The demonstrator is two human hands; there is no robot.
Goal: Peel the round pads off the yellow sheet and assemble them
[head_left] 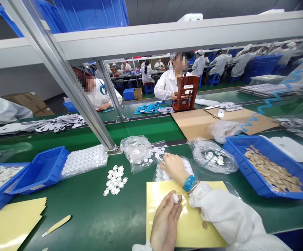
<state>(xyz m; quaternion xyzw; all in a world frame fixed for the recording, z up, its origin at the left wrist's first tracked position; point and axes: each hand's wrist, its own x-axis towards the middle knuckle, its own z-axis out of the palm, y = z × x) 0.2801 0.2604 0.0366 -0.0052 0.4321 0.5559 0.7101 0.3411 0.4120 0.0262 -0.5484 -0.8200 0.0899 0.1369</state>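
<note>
Green-topped assembly bench [88, 205] in a factory hall, viewed from above the person's hands, with further benches and white-coated co-workers [167, 85] beyond an aluminium frame upright [62, 76] at upper left. Lower centre: left hand [165, 223], palm turned up and fingers curled, pinches a small white disc [176, 198] between thumb and fingertips, above a yellow backing sheet [185, 216]. Just beyond it, right hand [174, 169], with a blue antistatic wrist strap [189, 183] and a white sleeve [224, 216], lies with fingers slightly spread on a clear plastic bag of white discs [172, 172]; whether it grips the bag cannot be told. Left of centre, a loose pile of white discs [114, 179] sits on the bench, near a second clear bag [137, 150]. Right of centre lies a third clear bag [212, 157] holding a few discs; at right, a blue bin [269, 167] holds tan pieces. At left stand two blue bins [40, 170], one with pale pieces, beside a plastic-wrapped sheet of white discs [84, 162]. Lower left: yellow sheets [10, 223] and a wooden spatula [56, 226]. Upper centre: an orange rack [185, 92] on the far bench, beside cardboard sheets [195, 123].
</note>
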